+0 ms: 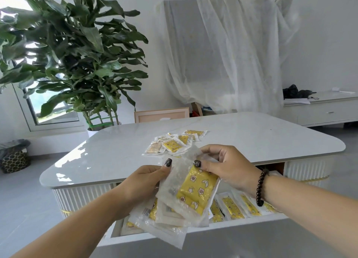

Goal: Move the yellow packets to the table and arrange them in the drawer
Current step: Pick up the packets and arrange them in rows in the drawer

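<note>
A stack of yellow packets (195, 193) in clear wrappers hangs over the open white drawer (219, 225). My left hand (147, 180) grips the stack from the left, thumb on top. My right hand (222, 164) pinches the top packet's upper edge. A row of yellow packets (238, 207) stands inside the drawer on the right. Several more yellow packets (174, 143) lie loose on the white table (251, 137) behind my hands.
A tall leafy plant (77, 60) stands at the table's far left. A patterned bin (14, 157) sits on the floor at left. A draped panel (222, 54) leans on the back wall, and a low white cabinet (325, 110) stands at right.
</note>
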`<state>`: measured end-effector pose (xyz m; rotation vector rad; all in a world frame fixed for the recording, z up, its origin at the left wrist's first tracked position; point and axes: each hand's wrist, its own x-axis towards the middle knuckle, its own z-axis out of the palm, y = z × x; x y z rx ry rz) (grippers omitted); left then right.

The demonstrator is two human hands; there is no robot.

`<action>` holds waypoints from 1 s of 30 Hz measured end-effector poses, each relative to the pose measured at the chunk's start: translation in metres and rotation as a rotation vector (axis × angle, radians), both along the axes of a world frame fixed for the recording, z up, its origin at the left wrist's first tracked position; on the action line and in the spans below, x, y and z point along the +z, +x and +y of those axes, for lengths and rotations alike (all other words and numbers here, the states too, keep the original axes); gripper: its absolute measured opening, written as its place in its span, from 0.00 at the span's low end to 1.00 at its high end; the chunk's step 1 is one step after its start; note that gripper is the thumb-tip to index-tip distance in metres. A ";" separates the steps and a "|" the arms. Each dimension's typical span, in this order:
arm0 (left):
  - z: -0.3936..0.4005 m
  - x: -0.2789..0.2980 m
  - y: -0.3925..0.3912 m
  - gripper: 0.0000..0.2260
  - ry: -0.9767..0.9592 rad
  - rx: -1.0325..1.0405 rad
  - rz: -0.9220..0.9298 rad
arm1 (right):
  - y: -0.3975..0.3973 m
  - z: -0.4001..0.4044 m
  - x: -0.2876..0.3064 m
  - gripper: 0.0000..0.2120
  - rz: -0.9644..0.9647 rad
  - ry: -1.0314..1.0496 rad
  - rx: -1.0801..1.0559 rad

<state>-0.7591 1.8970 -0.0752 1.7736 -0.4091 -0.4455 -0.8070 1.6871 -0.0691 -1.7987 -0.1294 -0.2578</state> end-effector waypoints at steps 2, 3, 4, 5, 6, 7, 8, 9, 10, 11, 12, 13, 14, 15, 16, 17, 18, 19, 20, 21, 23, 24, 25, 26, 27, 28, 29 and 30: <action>-0.003 0.000 -0.004 0.24 -0.006 -0.030 -0.009 | -0.001 0.003 -0.001 0.13 -0.039 -0.093 0.003; -0.004 0.000 -0.005 0.25 -0.012 -0.047 -0.006 | -0.002 0.004 -0.001 0.14 -0.067 -0.139 -0.001; -0.004 -0.001 -0.005 0.25 -0.014 -0.069 -0.006 | -0.003 0.005 -0.001 0.14 -0.099 -0.183 -0.008; -0.004 -0.001 -0.005 0.25 -0.014 -0.088 -0.013 | -0.004 0.005 0.000 0.15 -0.127 -0.214 -0.013; -0.003 0.000 -0.006 0.25 -0.007 -0.106 -0.027 | -0.004 0.005 0.001 0.15 -0.150 -0.225 -0.017; -0.003 0.002 -0.008 0.25 0.002 -0.119 -0.046 | -0.004 0.005 0.001 0.15 -0.165 -0.217 -0.018; -0.004 0.003 -0.009 0.25 0.014 -0.129 -0.067 | -0.004 0.005 0.000 0.16 -0.176 -0.209 -0.019; -0.005 0.003 -0.010 0.23 0.018 -0.133 -0.074 | -0.004 0.005 0.001 0.16 -0.182 -0.205 -0.023; -0.006 0.003 -0.010 0.18 0.025 -0.135 -0.068 | -0.004 0.005 0.000 0.16 -0.189 -0.207 -0.032; -0.007 0.003 -0.010 0.14 0.040 -0.139 -0.065 | -0.004 0.006 0.000 0.16 -0.191 -0.210 -0.044; -0.007 0.003 -0.009 0.11 0.060 -0.146 -0.069 | -0.005 0.007 -0.001 0.16 -0.192 -0.210 -0.058; -0.007 0.003 -0.009 0.10 0.079 -0.146 -0.081 | -0.006 0.008 -0.002 0.15 -0.194 -0.206 -0.073; -0.007 0.003 -0.010 0.10 0.087 -0.143 -0.088 | -0.006 0.009 -0.003 0.15 -0.201 -0.203 -0.093; -0.007 0.003 -0.009 0.10 0.085 -0.129 -0.090 | -0.005 0.010 -0.004 0.15 -0.205 -0.201 -0.125; -0.008 0.003 -0.010 0.09 0.076 -0.109 -0.083 | -0.004 0.010 -0.005 0.15 -0.201 -0.200 -0.172; -0.007 0.002 -0.009 0.10 0.061 -0.076 -0.072 | -0.002 0.009 -0.005 0.17 -0.181 -0.195 -0.223; -0.007 0.002 -0.008 0.10 0.045 -0.041 -0.064 | -0.001 0.008 -0.005 0.19 -0.142 -0.188 -0.265; -0.005 0.001 -0.005 0.11 0.031 0.004 -0.064 | 0.000 0.007 -0.005 0.21 -0.077 -0.175 -0.281; -0.004 0.001 -0.002 0.13 0.019 0.053 -0.071 | 0.000 0.007 -0.006 0.24 0.007 -0.154 -0.261; -0.002 0.000 0.000 0.13 0.005 0.102 -0.077 | 0.000 0.006 -0.007 0.26 0.103 -0.120 -0.212; 0.001 0.000 0.004 0.13 -0.029 0.160 -0.070 | -0.002 0.008 -0.011 0.26 0.252 -0.057 -0.092; 0.002 0.000 0.005 0.12 -0.042 0.171 -0.057 | -0.002 0.008 -0.012 0.25 0.282 -0.049 -0.052; 0.003 0.001 0.006 0.11 -0.045 0.176 -0.041 | -0.002 0.008 -0.014 0.23 0.288 -0.048 -0.026; 0.004 0.001 0.006 0.10 -0.046 0.172 -0.025 | -0.002 0.008 -0.015 0.20 0.281 -0.039 -0.006; 0.004 0.001 0.005 0.10 -0.051 0.163 -0.010 | -0.001 0.007 -0.015 0.18 0.275 -0.023 0.005; 0.005 0.002 0.004 0.09 -0.062 0.146 0.007 | 0.000 0.006 -0.016 0.17 0.273 -0.002 0.009; 0.006 0.002 0.003 0.08 -0.075 0.128 0.027 | 0.001 0.005 -0.016 0.16 0.276 0.020 0.010; 0.006 0.002 0.002 0.08 -0.084 0.106 0.043 | 0.002 0.004 -0.016 0.15 0.278 0.041 0.007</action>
